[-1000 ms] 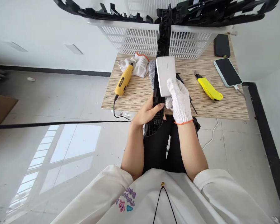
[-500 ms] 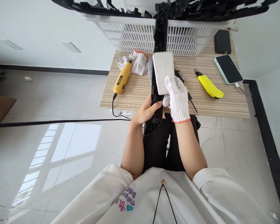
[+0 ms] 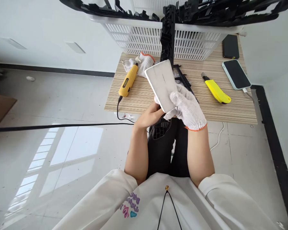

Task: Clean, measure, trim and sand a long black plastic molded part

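A long black plastic part [image 3: 168, 38] runs from the basket's rim down toward my lap, its grid-like lower end showing below my hands. My bare left hand [image 3: 147, 118] is closed around it near that lower end, fingers partly hidden. In a white knit glove, my right hand [image 3: 188, 107] grips a flat white rectangular block [image 3: 161, 83] by its lower right side. The block is tilted to the left over the black part and hides its middle; whether the two touch I cannot tell. Behind the gloved hand lies a black caliper-like tool [image 3: 183, 78], partly covered.
A white plastic basket [image 3: 134, 38] holding large black plastic parts stands at the table's back. On the wooden table [image 3: 139, 103] lie a yellow corded rotary tool [image 3: 128, 80], a white glove [image 3: 144, 64], a yellow utility knife [image 3: 217, 91] and two phones, one charging [image 3: 236, 74].
My right hand has turned the white block so its top leans left, and has shifted slightly down and right. My left hand keeps its hold on the black part.
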Tool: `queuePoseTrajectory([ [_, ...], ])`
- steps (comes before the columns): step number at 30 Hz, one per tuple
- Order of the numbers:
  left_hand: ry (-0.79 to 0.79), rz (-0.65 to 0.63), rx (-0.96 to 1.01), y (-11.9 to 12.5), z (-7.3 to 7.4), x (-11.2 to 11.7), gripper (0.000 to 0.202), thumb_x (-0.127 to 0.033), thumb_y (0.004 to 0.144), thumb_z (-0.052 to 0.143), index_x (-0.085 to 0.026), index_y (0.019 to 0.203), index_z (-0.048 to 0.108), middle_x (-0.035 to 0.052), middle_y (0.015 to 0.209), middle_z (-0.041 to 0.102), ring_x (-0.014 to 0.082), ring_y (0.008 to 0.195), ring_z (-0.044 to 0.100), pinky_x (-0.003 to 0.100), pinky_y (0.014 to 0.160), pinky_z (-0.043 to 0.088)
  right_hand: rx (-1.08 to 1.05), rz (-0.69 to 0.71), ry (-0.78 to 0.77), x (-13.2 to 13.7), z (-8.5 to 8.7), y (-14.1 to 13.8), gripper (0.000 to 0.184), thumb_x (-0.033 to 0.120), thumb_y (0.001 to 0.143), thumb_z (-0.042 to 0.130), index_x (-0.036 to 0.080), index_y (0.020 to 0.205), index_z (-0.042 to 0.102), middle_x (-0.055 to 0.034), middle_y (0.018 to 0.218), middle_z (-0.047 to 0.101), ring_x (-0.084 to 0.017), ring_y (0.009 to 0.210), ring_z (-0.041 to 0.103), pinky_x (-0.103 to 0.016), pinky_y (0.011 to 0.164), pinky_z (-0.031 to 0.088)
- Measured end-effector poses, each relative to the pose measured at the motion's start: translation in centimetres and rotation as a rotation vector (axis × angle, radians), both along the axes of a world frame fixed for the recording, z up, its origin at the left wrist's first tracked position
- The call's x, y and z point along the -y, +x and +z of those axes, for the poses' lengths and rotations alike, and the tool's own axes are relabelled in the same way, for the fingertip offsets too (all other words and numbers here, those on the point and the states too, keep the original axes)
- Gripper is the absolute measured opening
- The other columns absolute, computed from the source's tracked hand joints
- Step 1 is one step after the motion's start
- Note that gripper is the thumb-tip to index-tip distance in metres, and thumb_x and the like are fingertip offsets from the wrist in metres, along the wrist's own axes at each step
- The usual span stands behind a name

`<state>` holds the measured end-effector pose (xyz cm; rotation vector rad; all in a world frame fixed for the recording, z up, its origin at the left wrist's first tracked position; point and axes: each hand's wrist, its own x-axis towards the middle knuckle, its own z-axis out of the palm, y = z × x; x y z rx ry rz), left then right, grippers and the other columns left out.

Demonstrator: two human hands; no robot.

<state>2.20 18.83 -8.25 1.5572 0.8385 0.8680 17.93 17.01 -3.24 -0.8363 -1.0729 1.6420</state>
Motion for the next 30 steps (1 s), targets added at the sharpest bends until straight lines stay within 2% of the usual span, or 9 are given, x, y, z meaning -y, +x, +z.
queuePoseTrajectory([
  [3, -0.068, -0.035, -0.021, -0.3, 0.7, 0.3, 0.044, -0.05, 0.09, 0.059, -0.018, 0.119, 0.065, 0.0076, 0.115, 0.072, 0.0305, 0.125, 0.057, 0.043, 0.105, 0.048, -0.079, 0.0, 0.078, -0.6, 0.0, -0.1, 0.031, 0.048, 0.089, 0.063, 0.029, 0.114, 0.06, 0.0002, 0.092, 0.069, -0.016, 0.066, 0.068, -0.029, 0.051, 0.059],
  [6, -0.106, -0.033, 0.042, -0.8, 0.7, 0.4, 0.046, -0.045, 0.09, 0.06, -0.02, 0.129, 0.059, 0.0072, 0.124, 0.069, 0.0309, 0.13, 0.054, 0.045, 0.11, 0.043, -0.104, -0.054, 0.119, -1.3, -0.3, -0.6, 0.03, 0.051, 0.088, 0.064, 0.029, 0.108, 0.059, -0.0011, 0.104, 0.071, -0.018, 0.084, 0.072, -0.028, 0.056, 0.061],
  [9, -0.133, -0.188, 0.161, -1.4, 0.3, 0.1, 0.055, -0.041, 0.085, 0.065, -0.02, 0.134, 0.051, 0.0107, 0.127, 0.066, 0.0334, 0.126, 0.057, 0.049, 0.106, 0.046, -0.042, -0.148, 0.127, -2.0, -0.7, -1.0, 0.031, 0.053, 0.088, 0.062, 0.031, 0.108, 0.057, -0.0005, 0.109, 0.071, -0.019, 0.095, 0.072, -0.024, 0.054, 0.058],
  [12, -0.122, -0.279, 0.146, -1.6, 0.3, -0.1, 0.065, -0.036, 0.081, 0.073, -0.02, 0.138, 0.045, 0.0141, 0.131, 0.063, 0.0329, 0.119, 0.063, 0.048, 0.1, 0.051, -0.01, -0.212, 0.134, -2.4, -0.9, -1.3, 0.029, 0.054, 0.09, 0.057, 0.034, 0.11, 0.056, 0.0, 0.109, 0.071, -0.02, 0.098, 0.071, -0.021, 0.048, 0.052],
  [18, -0.105, -0.189, 0.101, -1.4, 0.7, 0.0, 0.077, -0.027, 0.085, 0.07, -0.026, 0.152, 0.031, 0.0141, 0.137, 0.059, 0.0295, 0.115, 0.066, 0.045, 0.099, 0.053, 0.034, -0.359, 0.11, -2.3, -0.8, -0.4, 0.042, 0.059, 0.087, 0.059, 0.035, 0.119, 0.049, -0.002, 0.11, 0.069, -0.017, 0.075, 0.071, -0.02, 0.039, 0.038],
  [21, -0.135, -0.13, 0.153, -1.3, 0.5, 0.1, 0.08, -0.027, 0.085, 0.069, -0.03, 0.155, 0.029, 0.012, 0.142, 0.056, 0.0289, 0.115, 0.067, 0.046, 0.101, 0.053, 0.082, -0.492, 0.099, -2.2, -1.5, 0.8, 0.044, 0.061, 0.087, 0.056, 0.037, 0.123, 0.048, -0.0023, 0.107, 0.067, -0.014, 0.062, 0.066, -0.021, 0.037, 0.033],
  [24, -0.188, -0.072, 0.198, -1.2, 0.5, 0.1, 0.082, -0.028, 0.086, 0.069, -0.035, 0.156, 0.027, 0.0099, 0.149, 0.051, 0.0275, 0.114, 0.068, 0.044, 0.098, 0.055, 0.103, -0.568, 0.099, -2.2, -2.4, 1.8, 0.048, 0.059, 0.088, 0.057, 0.039, 0.13, 0.045, -0.002, 0.105, 0.065, -0.014, 0.062, 0.067, -0.021, 0.037, 0.034],
  [27, -0.246, -0.015, 0.217, -1.0, 0.7, 0.1, 0.085, -0.028, 0.086, 0.069, -0.039, 0.156, 0.022, 0.0084, 0.155, 0.044, 0.0264, 0.11, 0.07, 0.037, 0.084, 0.062, 0.089, -0.559, 0.083, -2.0, -2.6, 2.0, 0.047, 0.056, 0.087, 0.061, 0.037, 0.128, 0.047, -0.0021, 0.113, 0.064, -0.012, 0.059, 0.066, -0.019, 0.035, 0.033],
  [30, -0.264, 0.011, 0.227, -0.9, 0.8, 0.0, 0.088, -0.029, 0.086, 0.068, -0.043, 0.157, 0.017, 0.007, 0.159, 0.038, 0.0267, 0.105, 0.071, 0.027, 0.063, 0.062, 0.082, -0.478, 0.096, -1.6, -2.1, 1.7, 0.039, 0.051, 0.089, 0.061, 0.038, 0.124, 0.049, -0.0004, 0.118, 0.065, -0.007, 0.046, 0.058, -0.018, 0.031, 0.027],
])
